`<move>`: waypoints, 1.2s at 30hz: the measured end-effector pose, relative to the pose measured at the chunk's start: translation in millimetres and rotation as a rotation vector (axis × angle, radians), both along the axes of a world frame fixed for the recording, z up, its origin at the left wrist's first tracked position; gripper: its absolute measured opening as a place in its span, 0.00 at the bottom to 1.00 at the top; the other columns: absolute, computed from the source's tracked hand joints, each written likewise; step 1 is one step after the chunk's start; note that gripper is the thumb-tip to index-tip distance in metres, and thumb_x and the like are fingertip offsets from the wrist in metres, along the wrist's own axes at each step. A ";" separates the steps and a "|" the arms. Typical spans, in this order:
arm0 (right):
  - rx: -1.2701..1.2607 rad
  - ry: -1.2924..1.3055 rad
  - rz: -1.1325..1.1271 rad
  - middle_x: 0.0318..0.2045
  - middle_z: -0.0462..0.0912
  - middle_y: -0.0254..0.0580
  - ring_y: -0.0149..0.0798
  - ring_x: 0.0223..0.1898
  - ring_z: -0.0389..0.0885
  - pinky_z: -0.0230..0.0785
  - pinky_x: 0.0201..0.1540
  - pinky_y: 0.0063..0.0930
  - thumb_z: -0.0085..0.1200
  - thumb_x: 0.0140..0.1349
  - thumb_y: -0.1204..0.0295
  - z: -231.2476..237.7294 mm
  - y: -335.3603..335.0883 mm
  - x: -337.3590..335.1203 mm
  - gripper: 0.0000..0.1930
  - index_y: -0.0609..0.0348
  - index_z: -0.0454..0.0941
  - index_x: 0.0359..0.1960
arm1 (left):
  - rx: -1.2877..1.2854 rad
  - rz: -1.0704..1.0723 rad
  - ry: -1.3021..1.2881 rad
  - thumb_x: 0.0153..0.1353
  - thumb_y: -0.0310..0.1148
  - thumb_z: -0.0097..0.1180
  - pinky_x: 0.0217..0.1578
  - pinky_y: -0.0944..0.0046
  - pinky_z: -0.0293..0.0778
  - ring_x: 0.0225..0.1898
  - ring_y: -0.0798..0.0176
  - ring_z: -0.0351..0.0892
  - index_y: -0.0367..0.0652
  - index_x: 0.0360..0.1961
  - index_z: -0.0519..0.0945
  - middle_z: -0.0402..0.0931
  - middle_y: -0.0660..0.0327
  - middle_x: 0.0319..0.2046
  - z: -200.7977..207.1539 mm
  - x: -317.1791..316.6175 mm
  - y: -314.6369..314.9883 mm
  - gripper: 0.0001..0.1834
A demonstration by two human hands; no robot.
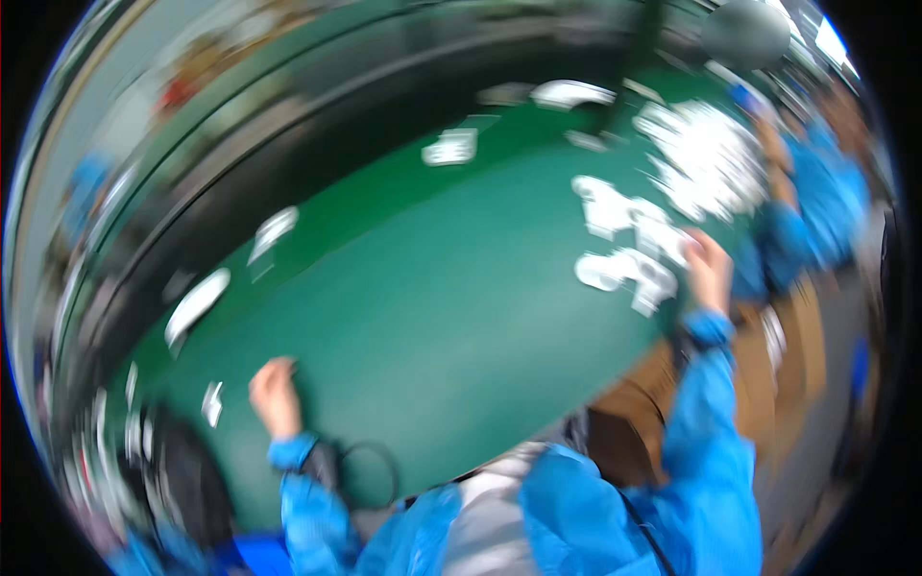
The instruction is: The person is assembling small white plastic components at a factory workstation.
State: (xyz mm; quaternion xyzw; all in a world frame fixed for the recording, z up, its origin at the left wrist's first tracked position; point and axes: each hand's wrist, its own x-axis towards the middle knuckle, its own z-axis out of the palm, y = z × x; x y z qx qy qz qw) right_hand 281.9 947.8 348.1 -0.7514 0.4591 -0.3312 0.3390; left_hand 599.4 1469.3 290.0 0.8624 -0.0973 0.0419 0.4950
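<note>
The picture is smeared by motion. On the green work table [432, 259], my right hand [708, 269] is at the right, its fingers closed on the edge of a flat white part [663, 238]. Several similar white pieces with rounded ends lie just left of it, among them a white piece [600, 272] and another white piece [605, 206]. My left hand [276, 396] is over the table's left part, away from those pieces. Its fingers look curled together, and whatever they may hold is hidden by blur. A small white piece [212, 403] lies left of it.
A big heap of white parts [706, 158] lies at the far right, beside a co-worker's blue sleeve [816, 202]. White objects stand along the far edge, including a white oblong [197, 305]. A brown cardboard box [783, 355] is below my right arm. A dark thin loop [392, 470] lies near my left wrist.
</note>
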 end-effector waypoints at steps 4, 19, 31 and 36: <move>0.150 -0.151 0.431 0.30 0.81 0.39 0.27 0.31 0.78 0.71 0.34 0.21 0.51 0.63 0.72 -13.0 61.2 15.8 0.10 0.68 0.79 0.38 | -0.173 -0.252 0.126 0.58 0.28 0.55 0.37 0.67 0.73 0.34 0.68 0.77 0.35 0.31 0.81 0.80 0.59 0.29 5.6 34.7 -41.4 0.07; -0.178 0.016 1.024 0.40 0.75 0.35 0.41 0.41 0.77 0.73 0.37 0.33 0.62 0.45 0.67 -38.0 194.5 170.7 0.16 0.49 0.79 0.38 | 1.189 0.103 -0.319 0.47 0.27 0.60 0.58 0.39 0.58 0.56 0.53 0.68 0.57 0.59 0.69 0.71 0.58 0.48 12.5 241.7 43.5 0.34; -0.206 -0.049 1.120 0.42 0.80 0.31 0.38 0.46 0.76 0.73 0.44 0.31 0.60 0.55 0.66 -53.8 189.7 158.4 0.07 0.52 0.81 0.32 | 0.718 -0.464 -0.375 0.47 0.42 0.62 0.52 0.52 0.56 0.48 0.46 0.64 0.41 0.56 0.70 0.67 0.51 0.46 36.5 7.6 -6.6 0.34; -0.141 -0.144 0.871 0.32 0.81 0.40 0.44 0.40 0.77 0.73 0.42 0.37 0.57 0.58 0.67 -54.7 184.1 151.9 0.08 0.57 0.80 0.33 | 0.729 -0.623 -0.258 0.47 0.37 0.60 0.52 0.52 0.54 0.45 0.46 0.60 0.40 0.52 0.71 0.65 0.52 0.42 57.8 -56.1 -45.7 0.29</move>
